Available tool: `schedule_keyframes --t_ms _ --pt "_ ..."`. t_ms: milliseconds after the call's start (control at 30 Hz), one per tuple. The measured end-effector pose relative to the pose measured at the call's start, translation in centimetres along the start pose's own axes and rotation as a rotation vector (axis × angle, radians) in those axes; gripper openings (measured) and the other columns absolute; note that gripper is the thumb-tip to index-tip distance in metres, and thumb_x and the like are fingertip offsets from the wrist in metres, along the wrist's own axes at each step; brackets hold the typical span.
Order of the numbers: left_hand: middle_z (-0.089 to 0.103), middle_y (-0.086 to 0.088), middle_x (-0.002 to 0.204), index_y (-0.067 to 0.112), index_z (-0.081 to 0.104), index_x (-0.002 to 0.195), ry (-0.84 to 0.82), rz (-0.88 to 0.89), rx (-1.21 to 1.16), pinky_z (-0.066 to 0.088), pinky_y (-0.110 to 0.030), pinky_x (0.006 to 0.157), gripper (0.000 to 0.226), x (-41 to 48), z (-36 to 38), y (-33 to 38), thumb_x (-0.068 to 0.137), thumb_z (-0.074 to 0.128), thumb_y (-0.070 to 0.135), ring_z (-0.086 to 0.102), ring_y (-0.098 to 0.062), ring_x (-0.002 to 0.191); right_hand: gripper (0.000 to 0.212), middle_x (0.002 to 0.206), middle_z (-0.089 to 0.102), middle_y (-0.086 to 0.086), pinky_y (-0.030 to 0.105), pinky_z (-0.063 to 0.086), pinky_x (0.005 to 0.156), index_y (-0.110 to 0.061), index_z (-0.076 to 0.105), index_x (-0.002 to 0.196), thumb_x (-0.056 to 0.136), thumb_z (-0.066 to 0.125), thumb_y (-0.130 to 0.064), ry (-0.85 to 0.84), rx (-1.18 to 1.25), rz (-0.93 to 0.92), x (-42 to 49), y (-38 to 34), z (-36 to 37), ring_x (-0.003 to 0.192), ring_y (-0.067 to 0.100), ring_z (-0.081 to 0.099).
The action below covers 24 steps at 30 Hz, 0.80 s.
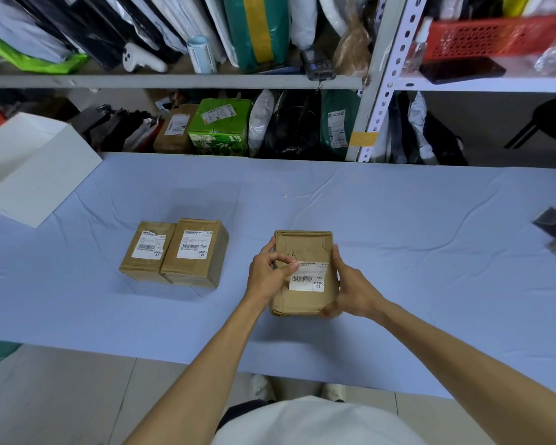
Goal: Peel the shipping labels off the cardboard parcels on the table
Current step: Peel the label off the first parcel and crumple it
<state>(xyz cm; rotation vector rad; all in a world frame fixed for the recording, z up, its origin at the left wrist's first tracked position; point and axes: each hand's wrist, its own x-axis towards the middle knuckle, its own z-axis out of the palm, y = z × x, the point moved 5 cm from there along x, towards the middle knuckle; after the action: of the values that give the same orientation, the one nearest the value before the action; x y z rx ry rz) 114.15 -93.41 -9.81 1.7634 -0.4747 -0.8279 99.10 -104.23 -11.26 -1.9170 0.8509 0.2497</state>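
right hand is gripping the box steady so the left hand is pinching the label corner to peel it.

Both forearms are bare from the wrist back to the frame's lower edge, with no sleeve showing behind the left hand or the right hand. No ring, watch or glove shows on either. Below the arms, a white shirt covers the torso, above dark trousers and pale shoes.
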Motion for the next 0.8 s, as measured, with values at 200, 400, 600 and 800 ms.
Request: schedule_keyframes --t_ms 200,400,600,800 --pt "0.034 -0.001 0.154 0.019 0.069 0.068 -0.005 0.001 0.005 0.037 -0.044 0.112 0.018 0.24 -0.09 -0.05 0.075 0.077 0.005 0.041 -0.022 0.137 0.147 0.117 0.048 -0.007 0.016 0.048 0.071 -0.027 -0.025 0.148 0.056 0.089 -0.016 0.001 -0.007 0.002 0.05 -0.14 0.05 0.101 0.015 0.053" --pt "0.036 0.001 0.153 0.012 0.069 0.072 -0.001 -0.003 0.012 0.039 -0.041 0.111 0.011 0.46 -0.12 0.04 0.076 0.077 0.004 0.043 -0.021 0.136 0.147 0.117 0.052 -0.006 0.016 0.051 0.067 -0.029 -0.025 0.148 0.054 0.088 -0.014 0.018 0.007 0.01 0.14 -0.09 0.08 0.1 0.015 0.056" --pt "0.036 0.002 0.153 0.014 0.067 0.07 -0.009 0.0 0.003 0.039 -0.043 0.111 0.014 0.29 -0.22 0.05 0.076 0.077 0.005 0.042 -0.022 0.136 0.147 0.114 0.051 -0.009 0.006 0.046 0.054 -0.029 -0.024 0.148 0.054 0.088 -0.014 0.022 0.016 0.011 0.2 0.07 0.22 0.096 0.012 0.055" --pt "0.036 0.001 0.153 0.014 0.067 0.071 -0.013 -0.01 0.007 0.038 -0.042 0.112 0.013 0.28 -0.32 -0.14 0.077 0.076 0.006 0.042 -0.022 0.136 0.147 0.116 0.051 -0.008 0.01 0.048 0.058 -0.029 -0.022 0.149 0.053 0.089 -0.015 0.021 0.01 0.016 0.21 0.25 0.39 0.1 0.014 0.055"
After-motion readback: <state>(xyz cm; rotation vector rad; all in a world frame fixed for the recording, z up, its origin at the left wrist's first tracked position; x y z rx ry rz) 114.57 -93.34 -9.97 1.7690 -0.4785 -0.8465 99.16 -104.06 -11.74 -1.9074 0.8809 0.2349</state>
